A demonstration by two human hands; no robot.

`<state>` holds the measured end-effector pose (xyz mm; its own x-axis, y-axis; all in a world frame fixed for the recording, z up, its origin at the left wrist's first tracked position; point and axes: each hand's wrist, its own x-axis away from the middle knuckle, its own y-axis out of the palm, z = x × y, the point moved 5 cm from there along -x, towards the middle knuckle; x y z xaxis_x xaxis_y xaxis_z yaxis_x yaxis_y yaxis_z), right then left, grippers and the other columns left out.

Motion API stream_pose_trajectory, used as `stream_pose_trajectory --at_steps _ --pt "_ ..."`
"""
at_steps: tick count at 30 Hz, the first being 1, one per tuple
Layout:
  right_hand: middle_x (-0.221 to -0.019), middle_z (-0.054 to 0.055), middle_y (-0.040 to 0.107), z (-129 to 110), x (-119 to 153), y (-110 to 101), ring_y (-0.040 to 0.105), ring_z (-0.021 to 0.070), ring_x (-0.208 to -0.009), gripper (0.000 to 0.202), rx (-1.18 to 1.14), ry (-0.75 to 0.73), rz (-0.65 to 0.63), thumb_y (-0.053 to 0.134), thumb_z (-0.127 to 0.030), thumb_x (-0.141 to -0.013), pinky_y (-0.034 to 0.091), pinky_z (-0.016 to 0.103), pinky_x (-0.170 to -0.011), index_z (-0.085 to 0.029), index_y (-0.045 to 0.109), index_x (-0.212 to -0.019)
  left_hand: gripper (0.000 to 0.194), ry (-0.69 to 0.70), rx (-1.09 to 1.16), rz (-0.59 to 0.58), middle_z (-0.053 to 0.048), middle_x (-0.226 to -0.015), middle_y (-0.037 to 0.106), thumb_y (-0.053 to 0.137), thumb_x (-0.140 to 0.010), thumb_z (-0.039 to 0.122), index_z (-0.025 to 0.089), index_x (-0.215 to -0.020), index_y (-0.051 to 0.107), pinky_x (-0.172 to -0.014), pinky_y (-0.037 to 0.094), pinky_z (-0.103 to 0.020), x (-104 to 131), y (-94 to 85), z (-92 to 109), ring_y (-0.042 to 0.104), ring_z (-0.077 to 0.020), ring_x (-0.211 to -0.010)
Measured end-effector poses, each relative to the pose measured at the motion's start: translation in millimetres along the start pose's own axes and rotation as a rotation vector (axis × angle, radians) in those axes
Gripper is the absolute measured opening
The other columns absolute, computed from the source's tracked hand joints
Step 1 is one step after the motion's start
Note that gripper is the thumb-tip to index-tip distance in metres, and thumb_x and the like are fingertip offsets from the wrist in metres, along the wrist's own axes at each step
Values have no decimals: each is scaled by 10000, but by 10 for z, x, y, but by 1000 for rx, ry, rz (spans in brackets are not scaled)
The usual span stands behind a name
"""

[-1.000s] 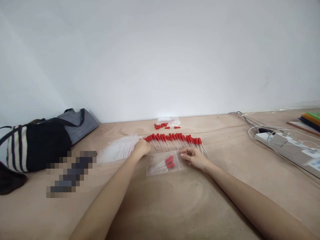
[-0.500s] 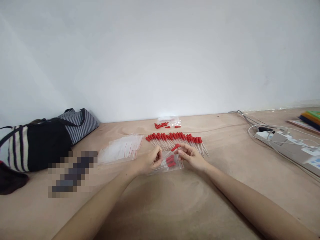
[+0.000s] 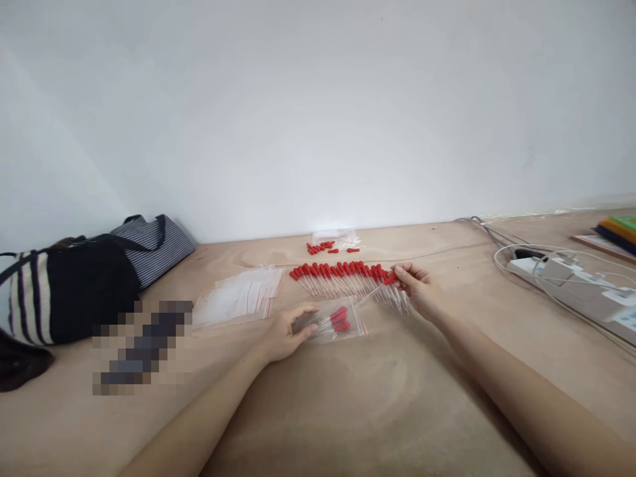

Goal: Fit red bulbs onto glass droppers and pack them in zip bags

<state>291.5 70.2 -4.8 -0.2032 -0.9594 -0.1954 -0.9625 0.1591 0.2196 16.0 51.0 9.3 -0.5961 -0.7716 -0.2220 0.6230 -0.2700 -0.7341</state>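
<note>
My right hand pinches a dropper by its red bulb, at the right end of a row of red-bulbed droppers. The clear tube of this dropper slants down to the left. In front of the row lies a small clear zip bag with several red-bulbed droppers inside. My left hand is at the bag's left end, thumb and fingers apart, thumb tip over the bag. Whether it presses on the plastic I cannot tell.
Left of the row lies a stack of zip bags. Loose red bulbs and another bag lie near the wall. A power strip with cables is at right. Cloth bags and a blurred dark object are at left.
My right hand has moved right to the row's end, a dropper in its fingers. My left hand has shifted left and down to the bag, its fingers opening out from a closed shape.
</note>
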Motion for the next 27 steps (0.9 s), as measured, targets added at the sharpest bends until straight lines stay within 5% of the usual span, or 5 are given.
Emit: stream_pose_trajectory --at_steps 4,16,27 --pt "-517 -24 505 22 -52 -144 397 73 -456 322 69 -1 77 642 -469 -605 314 210 -454 -168 545 -668 376 -19 -53 -112 -47 -1179 525 536 -754 316 220 -1116 500 -939 346 -362 21 96 -7 460 -202 -1094" --pt "-489 -48 476 255 92 117 398 58 -432 330 -1 188 -35 660 -460 -580 301 192 -428 -174 520 -667 418 -51 -67 -123 -42 -1192 520 550 -743 316 229 -1146 480 -928 350 -369 17 104 -5 464 -210 -1086" --pt "-627 -1 589 374 388 481 570 92 -552 321 -41 401 -251 734 -361 -521 480 246 -598 -151 543 -671 420 -47 -77 -114 -43 -1185 525 549 -740 313 234 -1147 480 -926 354 -367 19 101 19 471 -209 -1080"
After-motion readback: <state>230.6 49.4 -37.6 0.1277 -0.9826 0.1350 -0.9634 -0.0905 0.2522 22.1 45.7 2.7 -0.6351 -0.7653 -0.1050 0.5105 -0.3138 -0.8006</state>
